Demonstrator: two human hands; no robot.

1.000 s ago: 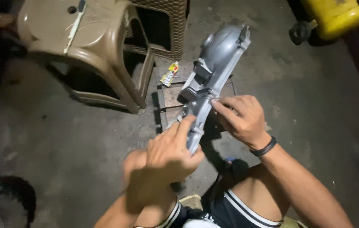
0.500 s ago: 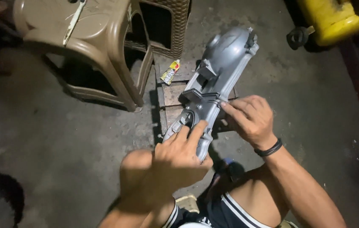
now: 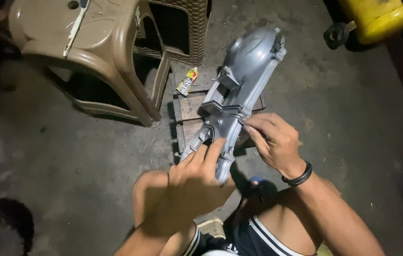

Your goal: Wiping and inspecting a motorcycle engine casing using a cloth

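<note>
Long grey plastic cover (image 3: 239,95) lies angled over a small wooden crate (image 3: 188,110) on the concrete floor (image 3: 343,118), its near end at the person's knees. Left hand (image 3: 196,182) is wrapped round that near end, fingers curled on top; lower edge of the cover hidden under the palm. Right hand (image 3: 275,140) pinches the cover's mid edge w/ fingertips; can't tell if sth small sits betw. them. Small glue tube (image 3: 187,81) lies on the crate, partly shadowed. Brown plastic stool (image 3: 92,52) and yellow container (image 3: 376,16) are cut off at frame top.
</note>
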